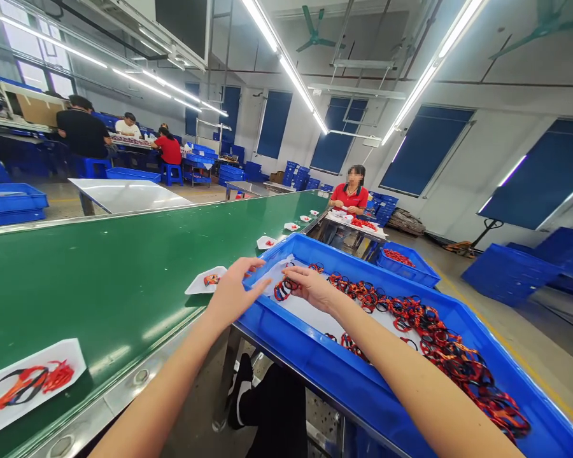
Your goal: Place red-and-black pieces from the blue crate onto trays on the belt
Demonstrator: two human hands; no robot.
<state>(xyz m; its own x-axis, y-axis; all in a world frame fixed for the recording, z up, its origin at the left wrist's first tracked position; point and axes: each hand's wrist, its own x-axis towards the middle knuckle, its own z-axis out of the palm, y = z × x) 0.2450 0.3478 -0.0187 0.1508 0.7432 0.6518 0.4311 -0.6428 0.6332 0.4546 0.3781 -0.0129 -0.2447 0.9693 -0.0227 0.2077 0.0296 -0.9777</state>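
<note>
My right hand [311, 287] is over the far left part of a blue bin [286, 324], with thumb and fingers pinched on a red and black looped band [281, 291]. To its left, my left hand [235, 289] hovers at the bin's corner with thumb and fingers apart, seemingly holding nothing. Just beyond that hand, a white paper tray [197, 284] with an orange and red piece in it sits on the green conveyor belt [138, 267]. Many more looped bands [430, 324] lie heaped along the bin's right side, on a white liner.
Closest on the belt is a white tray [71, 350] holding a looped band and a red bundle. Several smaller trays [266, 243] line the belt farther off. A co-worker in red [351, 196] sits at a side table. Another blue bin [410, 270] stands behind mine.
</note>
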